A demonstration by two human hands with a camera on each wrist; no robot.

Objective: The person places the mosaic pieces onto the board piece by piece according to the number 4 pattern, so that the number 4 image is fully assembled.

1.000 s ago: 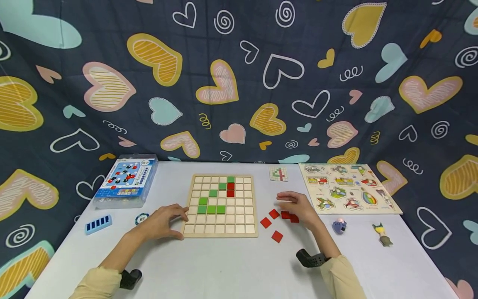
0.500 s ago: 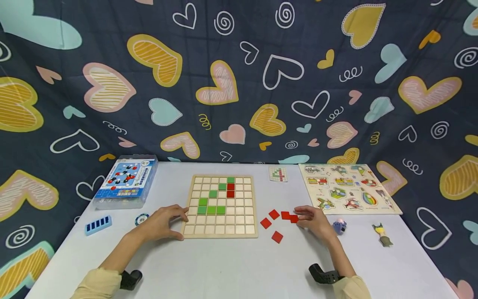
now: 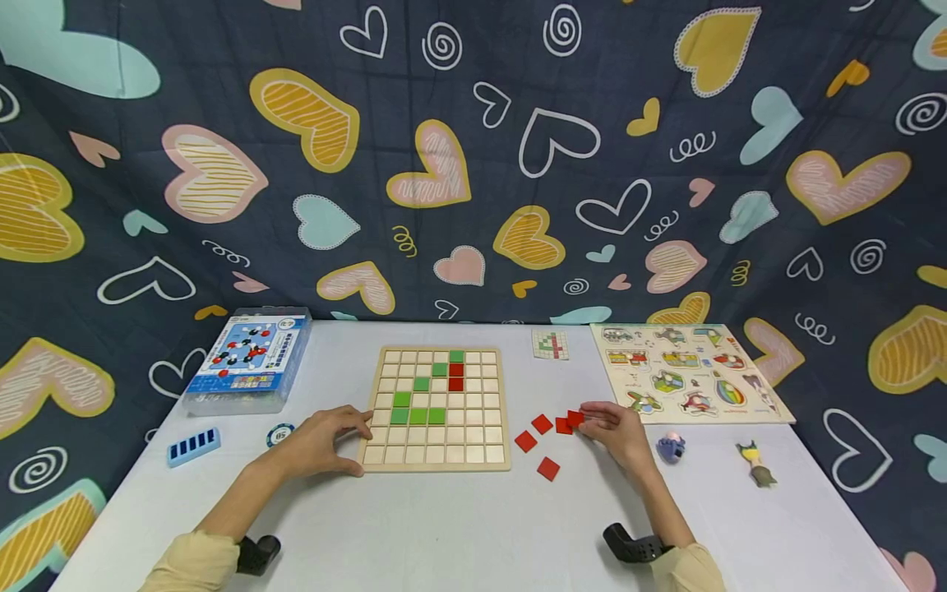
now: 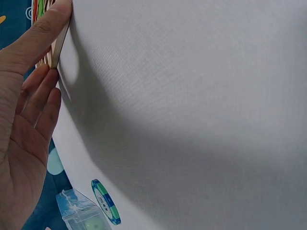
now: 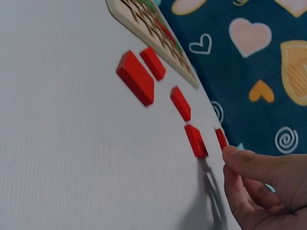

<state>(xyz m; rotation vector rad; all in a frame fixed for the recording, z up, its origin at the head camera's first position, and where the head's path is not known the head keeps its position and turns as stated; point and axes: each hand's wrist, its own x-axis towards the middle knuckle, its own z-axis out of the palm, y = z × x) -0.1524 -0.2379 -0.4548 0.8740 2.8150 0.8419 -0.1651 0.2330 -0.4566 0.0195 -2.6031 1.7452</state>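
My right hand pinches a red square tile between thumb and fingertips, lifted off the table as the right wrist view shows. Just left of it lies another red tile, with several more red tiles spread on the tabletop. My left hand rests at the left side of the wooden grid board, thumb by the near corner and fingertips touching its edge. Green tiles and two red tiles fill some of the board's squares.
Behind the loose tiles lies a small pattern card. A picture puzzle board, a blue figurine and another small figurine are at right. At left are a boxed set, a blue slotted piece and a round chip.
My right hand came down right of the loose red tiles, then took hold of the rightmost one and raised it, shifting slightly left. My left hand stayed at the board's edge.
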